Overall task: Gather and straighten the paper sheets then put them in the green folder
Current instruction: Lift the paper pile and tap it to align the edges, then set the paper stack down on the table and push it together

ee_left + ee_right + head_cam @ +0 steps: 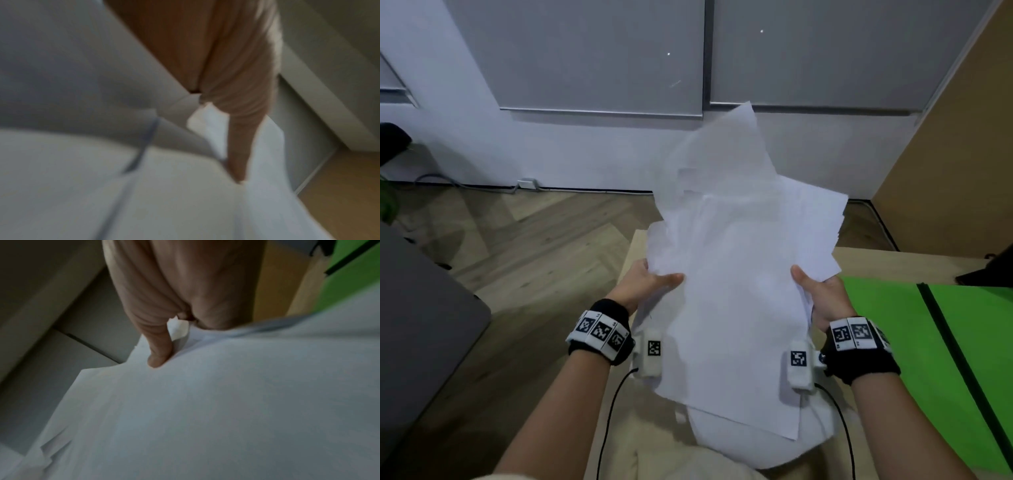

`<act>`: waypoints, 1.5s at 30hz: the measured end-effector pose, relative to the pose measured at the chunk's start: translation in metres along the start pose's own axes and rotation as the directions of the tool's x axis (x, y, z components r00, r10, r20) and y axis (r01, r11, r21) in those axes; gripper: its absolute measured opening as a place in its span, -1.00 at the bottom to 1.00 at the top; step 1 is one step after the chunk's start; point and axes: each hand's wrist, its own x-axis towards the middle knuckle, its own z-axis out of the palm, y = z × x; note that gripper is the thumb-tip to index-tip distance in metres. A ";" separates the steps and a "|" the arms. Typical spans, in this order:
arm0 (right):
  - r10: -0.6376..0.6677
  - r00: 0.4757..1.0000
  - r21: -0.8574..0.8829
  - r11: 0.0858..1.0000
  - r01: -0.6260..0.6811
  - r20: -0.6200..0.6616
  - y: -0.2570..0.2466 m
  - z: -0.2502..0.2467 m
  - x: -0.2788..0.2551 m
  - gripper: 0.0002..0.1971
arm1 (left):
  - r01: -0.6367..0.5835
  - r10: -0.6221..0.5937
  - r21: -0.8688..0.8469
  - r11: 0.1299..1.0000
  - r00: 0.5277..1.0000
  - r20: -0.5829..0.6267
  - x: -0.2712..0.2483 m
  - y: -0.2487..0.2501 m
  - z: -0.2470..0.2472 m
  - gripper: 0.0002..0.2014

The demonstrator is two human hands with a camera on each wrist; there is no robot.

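Observation:
A loose, uneven stack of white paper sheets (739, 267) is held up in the air in front of me, its corners fanned out at different angles. My left hand (650, 281) grips the stack's left edge, thumb on top. My right hand (818, 294) grips the right edge the same way. The left wrist view shows my thumb pressing on the paper sheets (164, 194); the right wrist view shows a thumb pinching the paper sheets (226, 402). The green folder (914, 342) lies open on the table to the right, a black band across it.
A light wooden table (633, 250) stands under the sheets, its left edge near my left hand. A dark object (989, 270) sits at the table's far right. A grey surface (421, 308) lies at the left, wooden floor and wall cabinets beyond.

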 end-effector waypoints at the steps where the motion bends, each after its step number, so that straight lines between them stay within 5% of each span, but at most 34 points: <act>1: 0.064 0.997 -0.047 0.997 -0.066 -0.043 0.017 -0.002 0.007 -0.48 | 0.041 -0.041 0.019 0.999 0.999 -0.029 0.007 -0.011 0.002 -0.73; 3: 0.173 0.979 -0.115 0.976 -0.185 -0.106 0.046 -0.002 0.005 -0.10 | 0.140 -0.135 0.102 0.985 0.989 -0.051 0.015 -0.044 0.004 -0.76; 5: 0.272 0.947 -0.157 0.941 -0.298 -0.169 0.073 -0.004 0.004 0.02 | 0.273 -0.274 0.176 0.946 0.961 -0.020 0.019 -0.083 0.008 -0.64; 9: 0.378 0.903 -0.308 0.851 -0.426 -0.205 0.118 -0.014 -0.006 -0.07 | 0.416 -0.383 0.262 0.871 0.908 -0.167 0.011 -0.143 0.020 -0.60; 12: 0.406 0.886 -0.325 0.826 -0.460 -0.222 0.131 -0.025 -0.001 -0.17 | 0.405 -0.325 0.259 0.877 0.896 -0.301 0.004 -0.153 0.026 -0.51; 18: 0.056 0.927 -0.674 0.670 -0.311 -0.372 0.120 -0.043 0.010 -0.87 | 0.334 -0.177 0.383 0.861 0.904 -0.390 0.011 -0.147 0.020 -0.86; 21: 0.082 0.940 -0.729 0.610 -0.309 -0.330 0.126 -0.052 0.012 -0.67 | 0.314 -0.159 0.434 0.845 0.921 -0.356 0.014 -0.150 0.019 -0.93; 24: 0.251 0.944 -0.809 0.495 -0.316 -0.215 0.127 -0.056 0.013 -0.69 | 0.315 -0.144 0.460 0.830 0.918 -0.369 0.015 -0.153 0.016 -0.92; 26: 0.464 0.882 -0.880 0.383 -0.282 -0.081 0.124 -0.058 0.009 -0.71 | 0.326 -0.149 0.470 0.820 0.915 -0.375 0.015 -0.155 0.016 -0.92; 28: 0.651 0.759 -0.924 0.295 -0.243 0.009 0.119 -0.061 0.000 -0.68 | 0.319 -0.134 0.479 0.818 0.915 -0.381 0.015 -0.156 0.015 -0.90; 30: 0.735 0.677 -0.955 0.227 -0.189 0.041 0.114 -0.063 -0.008 -0.69 | 0.272 -0.065 0.506 0.818 0.919 -0.389 0.016 -0.153 0.018 -0.89; 32: 0.715 0.699 -0.975 0.165 -0.147 0.015 0.116 -0.064 -0.005 -0.75 | 0.205 0.018 0.482 0.852 0.908 -0.418 0.018 -0.149 0.022 -0.89; 36: 0.401 0.903 -0.874 0.372 -0.313 -0.153 0.119 -0.057 0.005 -0.81 | 0.136 -0.039 0.211 0.968 0.911 -0.411 0.021 -0.140 0.035 -0.89; 43: 0.385 0.908 -0.608 0.685 -0.401 -0.165 0.139 -0.034 -0.004 -0.30 | 0.156 -0.101 0.142 0.977 0.937 -0.335 0.027 -0.139 0.054 -0.89; 45: 0.403 0.893 -0.587 0.682 -0.437 -0.198 0.139 -0.032 -0.003 -0.24 | 0.222 -0.152 0.181 0.958 0.931 -0.332 0.026 -0.139 0.054 -0.55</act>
